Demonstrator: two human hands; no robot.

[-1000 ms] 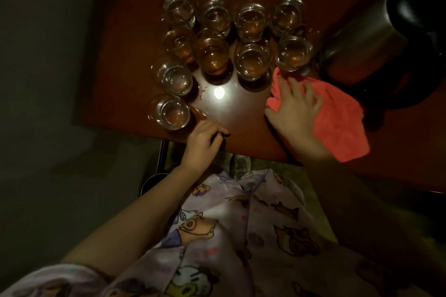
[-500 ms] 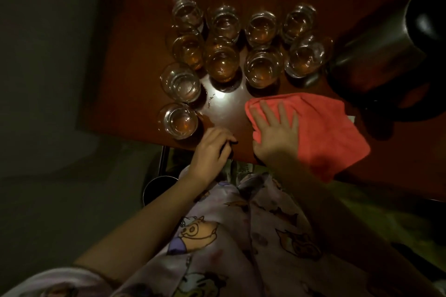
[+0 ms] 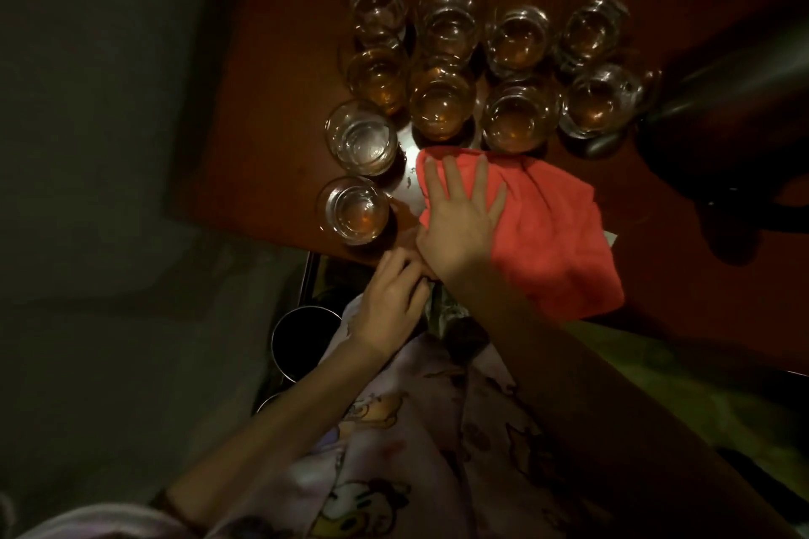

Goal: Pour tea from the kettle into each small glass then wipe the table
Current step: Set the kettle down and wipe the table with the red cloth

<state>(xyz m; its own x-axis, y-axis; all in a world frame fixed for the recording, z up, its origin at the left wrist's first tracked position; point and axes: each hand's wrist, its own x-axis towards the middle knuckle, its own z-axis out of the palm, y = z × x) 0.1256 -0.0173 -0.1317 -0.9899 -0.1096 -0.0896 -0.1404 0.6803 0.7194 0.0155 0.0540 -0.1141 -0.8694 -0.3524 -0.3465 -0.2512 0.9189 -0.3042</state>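
- Tea fills the small glasses (image 3: 442, 105) at the far part of the tabletop (image 3: 271, 109), so pouring looks done.
- Kettle (image 3: 735, 118) stands at the right.
- Right hand (image 3: 459, 214) presses flat, fingers spread, on the red cloth (image 3: 564, 241) near the front edge.
- Left hand (image 3: 389, 302) rests curled at the edge, holding nothing I can see.
- Wiping is under way; more tabletop is probably left.

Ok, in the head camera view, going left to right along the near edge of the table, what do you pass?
Nearest glass → right hand, flat on the red cloth → free part of the red cloth → kettle, dark and partly out of frame. The left hand sits just below the edge, so I left it out.
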